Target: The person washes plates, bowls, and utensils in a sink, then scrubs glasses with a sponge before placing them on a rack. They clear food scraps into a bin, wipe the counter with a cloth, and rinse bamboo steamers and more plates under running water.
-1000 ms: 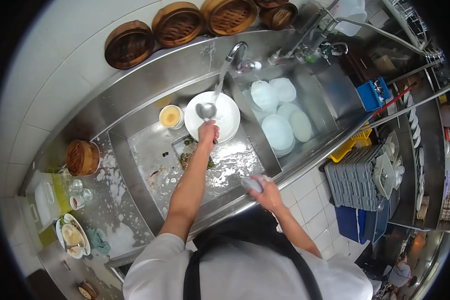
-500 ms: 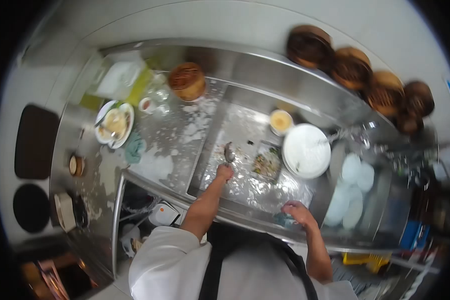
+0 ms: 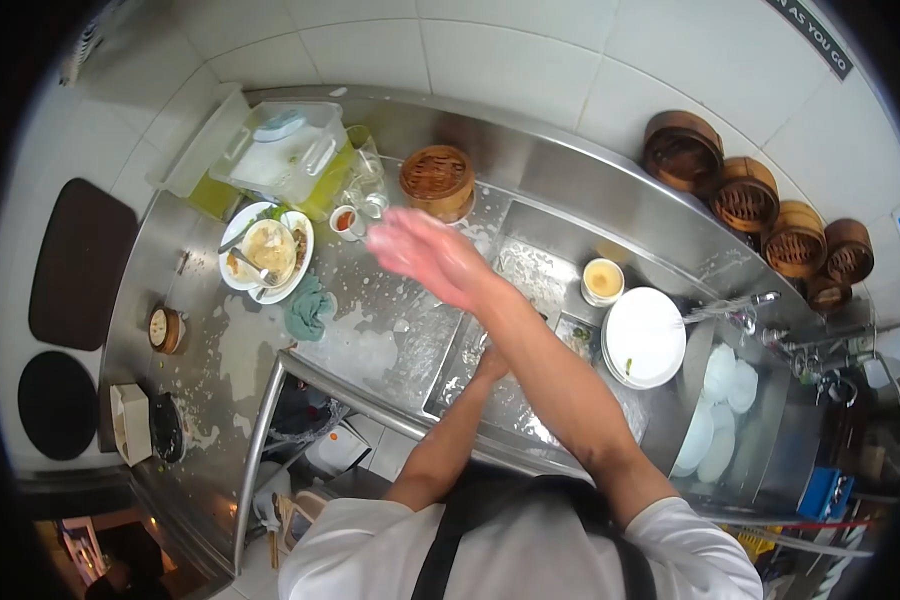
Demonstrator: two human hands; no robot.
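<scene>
Item: right hand (image 3: 425, 255), motion-blurred, stretched across the wet steel bench (image 3: 370, 345); grip apart, fingers spread, palm holding nothing, touching nothing that can be made out. Nearest things: bamboo steamer (image 3: 437, 180) on the bench at 12 o'clock of the hand, near but clear of the fingers; small sauce dish (image 3: 345, 220) just beyond the fingertips at 10 o'clock; plate with leftovers (image 3: 267, 250) farther out at 9 o'clock; crumpled green cloth (image 3: 308, 308) at 8 o'clock. Item: left hand (image 3: 490, 362), down in the sink (image 3: 530, 270), mostly hidden under the right forearm; whether its grip is apart or closed cannot be told. Beside it: stack of white plates (image 3: 645, 338) at 3 o'clock, and a cup (image 3: 602, 280) of yellowish liquid at 2 o'clock, both well apart from the hand.
</scene>
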